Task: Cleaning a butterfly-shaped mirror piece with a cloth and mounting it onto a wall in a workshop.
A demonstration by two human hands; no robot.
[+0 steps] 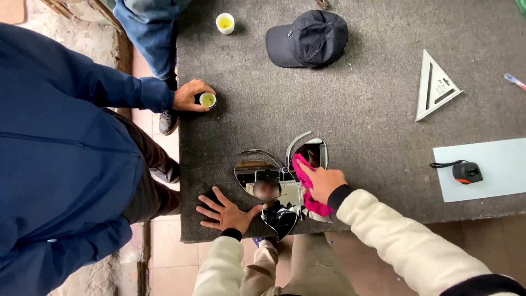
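A butterfly-shaped mirror (257, 170) lies near the front edge of a table covered in grey felt (356, 120). My right hand (324, 181) presses a pink cloth (304, 175) onto the mirror's right wing. My left hand (226, 211) rests flat on the felt with fingers spread, touching the mirror's lower left edge. Both my sleeves are cream-coloured.
A person in a blue jacket (60, 148) stands at the left, their hand (189, 96) around a small cup of yellow-green liquid (207, 100). A second cup (225, 23), a dark cap (309, 38), a metal triangle square (435, 85), a tape measure (467, 172) on pale sheet (493, 164).
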